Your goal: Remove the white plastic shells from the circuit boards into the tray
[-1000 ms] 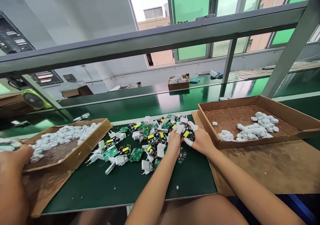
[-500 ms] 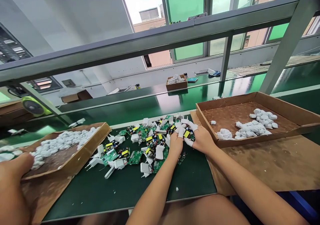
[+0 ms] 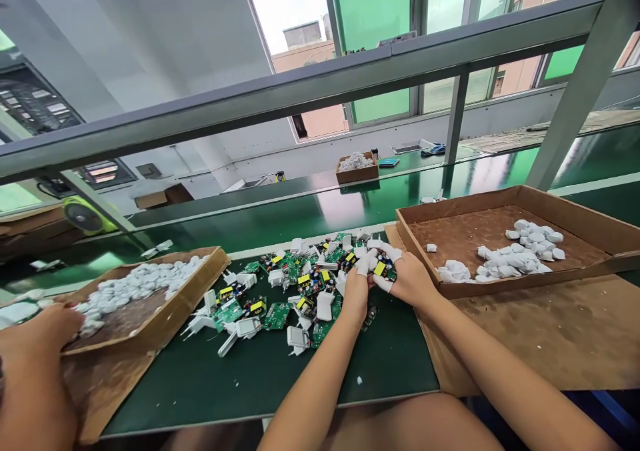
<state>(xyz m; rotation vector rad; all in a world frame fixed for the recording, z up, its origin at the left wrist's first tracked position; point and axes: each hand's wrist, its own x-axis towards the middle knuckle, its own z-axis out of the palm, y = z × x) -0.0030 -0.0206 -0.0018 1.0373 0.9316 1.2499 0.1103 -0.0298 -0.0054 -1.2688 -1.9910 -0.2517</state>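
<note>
My right hand, with white covers on the fingertips, is closed around a small circuit board that carries a yellow-wrapped transformer. From the left, my left hand presses its covered fingers together against the board's edge; its fingertips are partly hidden. Just left of both hands spreads a pile of green circuit boards mixed with white plug housings. Some of these lie with the boards attached or close against them.
A cardboard tray with white lumps stands at right. At left is another tray of white lumps, where another person's hand reaches in. A metal rail crosses above; a small box sits beyond.
The view has shifted slightly, so everything sits a little further right. Both my hands stay on the circuit board with little visible change in grip.
</note>
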